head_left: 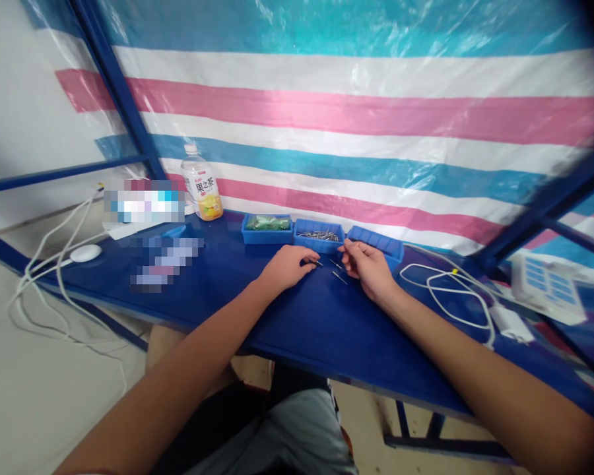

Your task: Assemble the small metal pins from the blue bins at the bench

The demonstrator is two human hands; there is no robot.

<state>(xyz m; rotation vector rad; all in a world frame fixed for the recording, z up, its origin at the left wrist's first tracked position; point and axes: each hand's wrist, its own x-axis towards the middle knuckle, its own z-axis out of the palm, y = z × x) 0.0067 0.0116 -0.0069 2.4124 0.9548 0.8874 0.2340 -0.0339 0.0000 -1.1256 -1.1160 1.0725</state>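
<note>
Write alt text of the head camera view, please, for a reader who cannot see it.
A person's left hand pinches a thin piece over a blue table, while the right hand is curled near slim pieces lying loose. Behind the hands, three blue trays stand in a row; a drink bottle stands farther left.

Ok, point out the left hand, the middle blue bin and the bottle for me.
Left hand (289,263): head view, on the back of it.
Middle blue bin (319,247): head view, on its front wall.
Bottle (204,185): head view, on its label.
</note>
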